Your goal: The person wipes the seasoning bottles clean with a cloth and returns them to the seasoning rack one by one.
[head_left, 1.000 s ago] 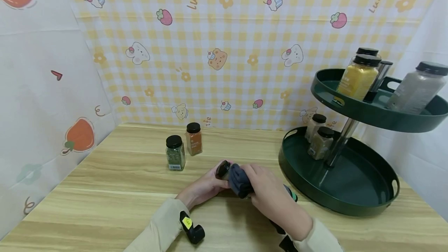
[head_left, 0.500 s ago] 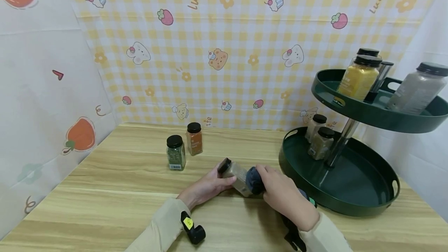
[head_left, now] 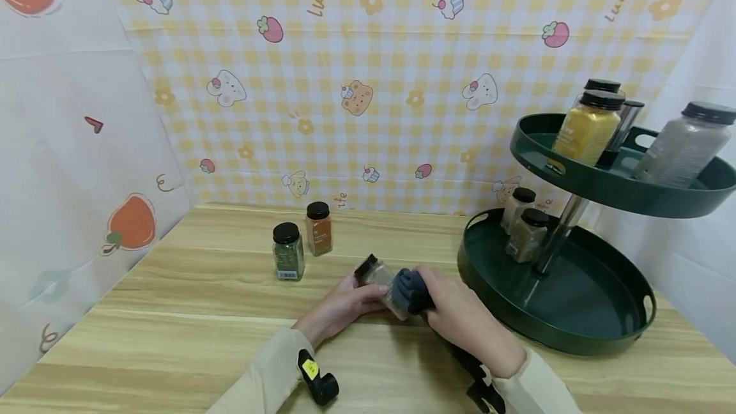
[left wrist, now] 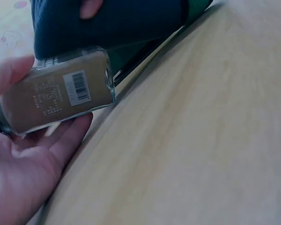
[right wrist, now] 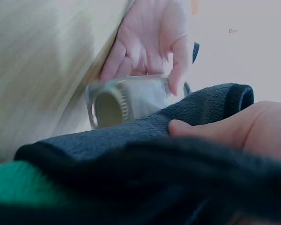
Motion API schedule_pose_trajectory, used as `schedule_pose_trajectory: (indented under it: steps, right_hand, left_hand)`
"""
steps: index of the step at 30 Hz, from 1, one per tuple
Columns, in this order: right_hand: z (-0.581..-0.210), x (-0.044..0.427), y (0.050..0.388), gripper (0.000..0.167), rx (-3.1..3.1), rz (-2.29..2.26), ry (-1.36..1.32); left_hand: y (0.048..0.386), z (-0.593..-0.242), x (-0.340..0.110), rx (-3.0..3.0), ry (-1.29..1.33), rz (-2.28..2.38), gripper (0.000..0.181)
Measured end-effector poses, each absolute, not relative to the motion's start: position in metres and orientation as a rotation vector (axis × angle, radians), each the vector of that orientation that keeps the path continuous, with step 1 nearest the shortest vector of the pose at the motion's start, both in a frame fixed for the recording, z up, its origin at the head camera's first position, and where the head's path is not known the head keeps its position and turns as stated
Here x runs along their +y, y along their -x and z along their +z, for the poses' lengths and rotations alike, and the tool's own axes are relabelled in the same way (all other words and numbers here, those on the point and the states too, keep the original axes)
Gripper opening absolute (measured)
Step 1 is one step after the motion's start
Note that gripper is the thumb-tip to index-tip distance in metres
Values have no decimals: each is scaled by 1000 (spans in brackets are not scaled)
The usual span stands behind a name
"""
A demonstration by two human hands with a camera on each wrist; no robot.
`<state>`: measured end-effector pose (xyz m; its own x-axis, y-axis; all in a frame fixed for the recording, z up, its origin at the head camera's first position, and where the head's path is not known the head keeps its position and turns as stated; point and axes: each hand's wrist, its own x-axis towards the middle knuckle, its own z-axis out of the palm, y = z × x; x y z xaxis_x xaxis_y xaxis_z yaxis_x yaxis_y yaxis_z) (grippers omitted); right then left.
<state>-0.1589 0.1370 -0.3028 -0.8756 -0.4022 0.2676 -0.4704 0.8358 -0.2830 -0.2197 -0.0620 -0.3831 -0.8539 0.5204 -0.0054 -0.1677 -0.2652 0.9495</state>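
Note:
My left hand [head_left: 339, 306] grips a glass spice jar [head_left: 377, 278] with a black lid. The jar is tilted, lid up and to the left, and is filled with brownish powder. A barcode label [left wrist: 77, 87] shows on its side in the left wrist view. With my right hand [head_left: 462, 315] I hold a bunched dark blue-grey cloth [head_left: 409, 289] against the jar's lower part. The thumb presses on the cloth [right wrist: 196, 110] in the right wrist view, while the other right fingers are mostly hidden. Part of the cloth has green on it.
A green-filled jar [head_left: 288, 254] and an orange-red one [head_left: 319, 232] stand behind my left hand. To the right is a two-tier dark green tray rack [head_left: 592, 331]. Small jars [head_left: 526, 238] sit on its lower tier, larger ones [head_left: 589, 130] on the upper.
The right hand drew the cloth right, off much of the jar, then came back slightly left onto its lower part. The left hand kept hold of the jar, its lid now slightly higher.

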Motion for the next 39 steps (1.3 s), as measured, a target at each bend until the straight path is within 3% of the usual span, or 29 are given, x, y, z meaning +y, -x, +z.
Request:
schedule_pose_trajectory:
  steps: [3, 16, 26, 32, 39]
  right_hand:
    - [-303, 136, 160, 44, -2806, 518, -660]
    - [-301, 135, 160, 49, -2690, 595, -650]
    - [-290, 140, 161, 47, -2742, 679, -519]
    - [-289, 135, 165, 45, -2820, 913, -339]
    - [-295, 125, 160, 38, -2763, 1050, -331]
  left_hand:
    - [219, -382, -64, 1513, -435, 2163, 70]
    - [214, -381, -63, 1461, -552, 2156, 49]
    - [213, -375, -66, 1263, -378, 2401, 67]
    - [214, -375, -65, 1020, -275, 2555, 54]
    - [216, -374, -65, 974, -245, 2570, 41]
